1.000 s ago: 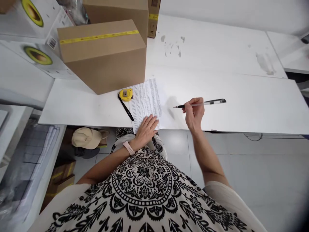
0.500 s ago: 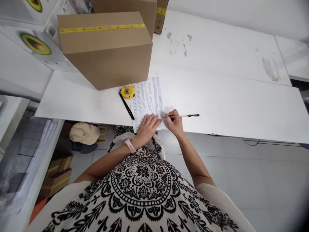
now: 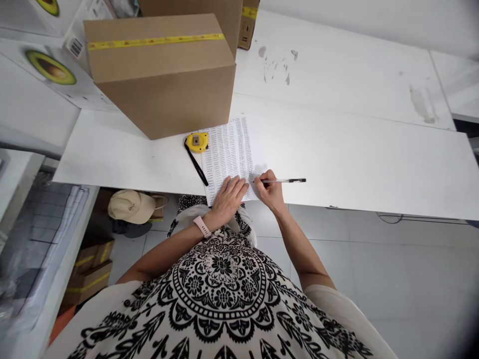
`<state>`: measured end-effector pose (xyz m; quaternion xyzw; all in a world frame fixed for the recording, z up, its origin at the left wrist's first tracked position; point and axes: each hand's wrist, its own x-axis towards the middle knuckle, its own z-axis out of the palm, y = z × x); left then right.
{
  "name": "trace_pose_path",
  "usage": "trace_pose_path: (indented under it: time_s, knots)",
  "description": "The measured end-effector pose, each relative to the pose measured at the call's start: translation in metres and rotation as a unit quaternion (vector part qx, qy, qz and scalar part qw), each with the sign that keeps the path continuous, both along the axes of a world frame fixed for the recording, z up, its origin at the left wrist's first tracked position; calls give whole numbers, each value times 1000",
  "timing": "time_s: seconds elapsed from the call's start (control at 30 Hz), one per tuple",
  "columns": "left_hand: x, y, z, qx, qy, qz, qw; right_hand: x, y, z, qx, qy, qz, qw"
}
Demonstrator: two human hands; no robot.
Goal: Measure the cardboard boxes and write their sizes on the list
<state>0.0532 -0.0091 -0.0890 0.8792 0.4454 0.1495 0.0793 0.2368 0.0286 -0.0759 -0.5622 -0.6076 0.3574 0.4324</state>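
A printed sheet of paper (image 3: 227,149) covered in small rows of text lies at the near edge of the white table (image 3: 337,149). My left hand (image 3: 228,196) rests flat on the sheet's lower end, fingers spread. My right hand (image 3: 269,189) grips a pen (image 3: 285,180), whose tip touches the sheet's right edge. A yellow tape measure (image 3: 197,141) with a black strap sits just left of the sheet.
A brown cardboard box (image 3: 160,75) with yellow tape stands behind the tape measure, with more boxes beyond it. White boxes printed with avocados (image 3: 52,70) are at the left. A beige cap (image 3: 130,206) and small cartons lie under the table.
My right hand has come down and left from above the table, bringing the pen's tip to the sheet's right edge. My left hand has stayed on the sheet.
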Motion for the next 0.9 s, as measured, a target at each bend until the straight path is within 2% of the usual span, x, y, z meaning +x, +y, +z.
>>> trace_pose_path:
  time_s: [0.43,0.9]
  knots:
    - [0,0,1,-19,-4,-2,1000,0,0,-2,-9,3,-4,1000]
    - [0,0,1,-1,5,5,1000,0,2,-3,-8,9,-24,1000]
